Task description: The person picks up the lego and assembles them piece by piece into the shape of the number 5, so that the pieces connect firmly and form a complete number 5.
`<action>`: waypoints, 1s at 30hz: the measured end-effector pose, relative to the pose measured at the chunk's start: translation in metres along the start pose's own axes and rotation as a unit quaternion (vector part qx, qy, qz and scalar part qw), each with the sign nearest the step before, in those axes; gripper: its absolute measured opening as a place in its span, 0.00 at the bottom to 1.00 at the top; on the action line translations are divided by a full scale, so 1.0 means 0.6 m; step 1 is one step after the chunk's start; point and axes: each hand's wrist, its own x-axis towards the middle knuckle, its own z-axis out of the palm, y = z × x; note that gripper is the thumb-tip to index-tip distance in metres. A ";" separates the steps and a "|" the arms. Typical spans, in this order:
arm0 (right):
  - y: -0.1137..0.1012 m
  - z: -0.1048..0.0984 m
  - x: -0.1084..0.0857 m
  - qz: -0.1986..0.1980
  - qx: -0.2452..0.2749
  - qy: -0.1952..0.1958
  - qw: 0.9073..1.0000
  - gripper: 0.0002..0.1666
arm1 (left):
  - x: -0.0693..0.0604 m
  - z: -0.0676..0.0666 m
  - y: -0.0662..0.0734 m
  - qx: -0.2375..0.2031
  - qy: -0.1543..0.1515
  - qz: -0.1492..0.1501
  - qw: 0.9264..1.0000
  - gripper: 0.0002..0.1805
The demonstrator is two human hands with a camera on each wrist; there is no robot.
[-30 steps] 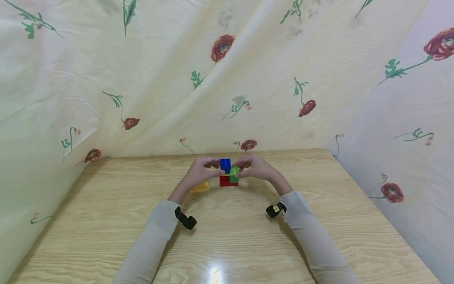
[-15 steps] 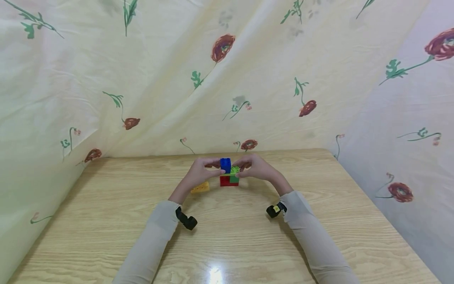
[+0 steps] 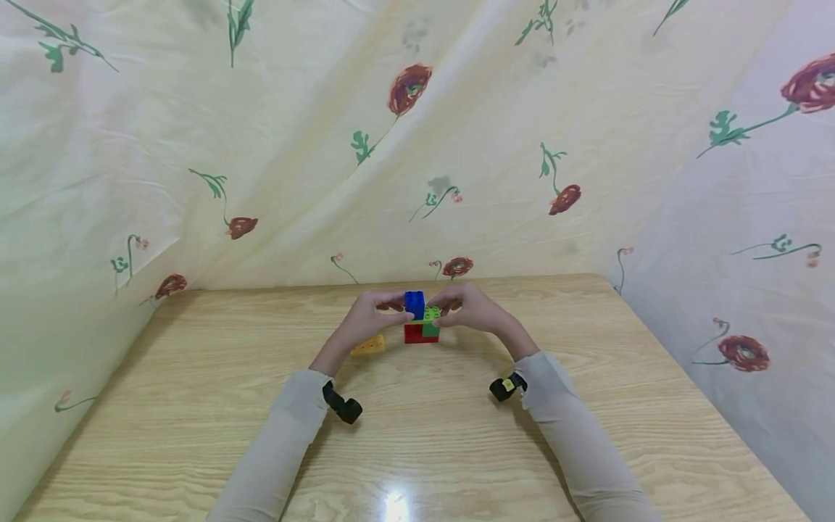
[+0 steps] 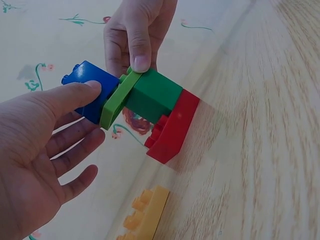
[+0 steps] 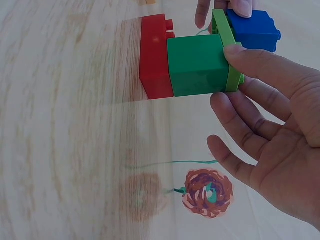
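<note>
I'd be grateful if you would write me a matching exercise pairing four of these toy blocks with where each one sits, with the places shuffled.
Column one
1. Blue block
2. Dark green block
3. Red block
4. Yellow block

Column two
a. Directly beneath the dark green block
b. On the table, apart from the other blocks
c. On top of the light green plate, pinched by the left hand
d. Between the light green plate and the red block

Pairs: 1-c, 2-d, 3-a, 4-b

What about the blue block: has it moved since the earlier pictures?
No. In the head view, the blue block shows no visible shift in any direction against the table.
</note>
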 end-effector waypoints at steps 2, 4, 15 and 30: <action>0.000 0.000 0.000 0.001 0.000 0.000 1.000 0.20 | 0.000 0.000 0.000 -0.001 0.000 0.000 1.000 0.25; 0.000 0.000 0.000 -0.001 -0.001 -0.001 1.000 0.20 | 0.001 0.001 -0.002 -0.002 0.000 0.001 1.000 0.25; 0.002 0.000 0.001 -0.003 0.005 -0.002 1.000 0.21 | 0.000 0.001 -0.003 0.012 0.003 -0.003 1.000 0.26; -0.001 -0.001 -0.001 0.003 -0.009 -0.005 1.000 0.21 | -0.001 0.003 -0.003 0.023 0.008 -0.002 1.000 0.26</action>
